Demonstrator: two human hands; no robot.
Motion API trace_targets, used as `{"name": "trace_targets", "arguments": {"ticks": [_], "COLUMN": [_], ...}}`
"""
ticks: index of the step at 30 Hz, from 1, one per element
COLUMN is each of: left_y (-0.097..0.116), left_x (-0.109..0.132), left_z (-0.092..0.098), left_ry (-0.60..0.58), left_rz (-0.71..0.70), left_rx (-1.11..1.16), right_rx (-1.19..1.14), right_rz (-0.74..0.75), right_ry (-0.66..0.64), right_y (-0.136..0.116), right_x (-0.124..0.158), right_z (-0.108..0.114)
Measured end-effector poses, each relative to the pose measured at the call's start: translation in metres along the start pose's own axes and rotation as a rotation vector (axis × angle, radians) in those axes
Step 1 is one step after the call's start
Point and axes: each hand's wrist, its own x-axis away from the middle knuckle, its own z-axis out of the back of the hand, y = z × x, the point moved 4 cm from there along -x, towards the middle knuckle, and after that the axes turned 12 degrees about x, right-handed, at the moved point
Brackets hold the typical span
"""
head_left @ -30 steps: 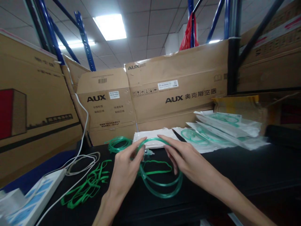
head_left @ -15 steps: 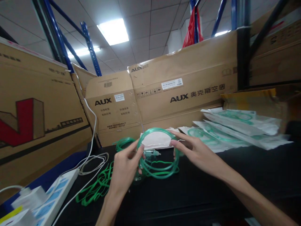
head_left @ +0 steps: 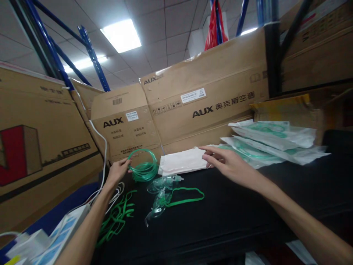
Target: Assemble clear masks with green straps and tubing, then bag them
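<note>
My left hand (head_left: 120, 170) is closed on the near side of a coil of green tubing (head_left: 142, 154), tilted up over more coiled tubing (head_left: 145, 176). My right hand (head_left: 222, 159) reaches over the right end of a flat stack of white pouches (head_left: 180, 162), thumb and forefinger apart; whether it touches them I cannot tell. In front lie clear oxygen masks, one (head_left: 159, 203) with a green elastic strap (head_left: 190, 201) looped to the right, another (head_left: 162, 183) just behind it.
Loose green straps (head_left: 117, 221) lie at the left, near white cables and a power strip (head_left: 62, 235). Packed tubing sets in pouches (head_left: 271, 141) are piled at the right. Cardboard sheets (head_left: 176, 121) wall off the back of the black table (head_left: 220, 217).
My left hand has moved left and back with the green tubing coil, onto the other coils. My right hand has let go of the coil and is over the white pouches. The view has shifted slightly.
</note>
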Motion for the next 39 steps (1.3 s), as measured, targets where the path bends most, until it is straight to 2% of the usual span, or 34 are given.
{"name": "trace_targets", "arguments": {"ticks": [5, 10, 19, 24, 26, 28, 32, 34, 35, 37, 39], "left_y": [-0.042, -0.061, -0.055, -0.028, -0.007, 0.016, 0.057, 0.064, 0.065, 0.063, 0.06], "left_x": [-0.025, -0.037, -0.036, -0.021, -0.01, 0.007, 0.065, 0.101, 0.118, 0.145, 0.163], "left_z": [-0.015, -0.02, -0.032, -0.026, -0.02, -0.015, -0.015, -0.025, -0.029, -0.037, -0.044], "left_ry": [-0.109, -0.181, -0.186, -0.109, -0.085, -0.112, -0.288, -0.487, -0.539, -0.585, -0.576], "left_rz": [0.154, 0.225, 0.236, 0.13, 0.046, -0.06, -0.204, -0.17, -0.148, -0.136, -0.164], "left_rx": [-0.18, -0.367, -0.592, -0.644, -0.643, -0.614, -0.525, -0.536, -0.583, -0.639, -0.639], "right_rx": [0.079, 0.105, 0.125, 0.138, 0.158, 0.178, 0.186, 0.186, 0.189, 0.209, 0.238], "right_rz": [0.024, 0.057, 0.136, 0.159, 0.151, 0.141, 0.154, 0.158, 0.156, 0.149, 0.153], "right_ry": [-0.086, -0.159, -0.237, -0.253, -0.259, -0.268, -0.322, -0.355, -0.369, -0.389, -0.408], "right_y": [0.0, -0.003, -0.001, -0.003, -0.004, -0.007, -0.021, -0.029, -0.032, -0.036, -0.04], "right_x": [0.001, 0.003, 0.005, 0.006, 0.007, 0.009, 0.017, 0.021, 0.023, 0.026, 0.029], "right_z": [-0.01, -0.017, -0.025, -0.026, -0.026, -0.028, -0.036, -0.044, -0.047, -0.054, -0.061]}}
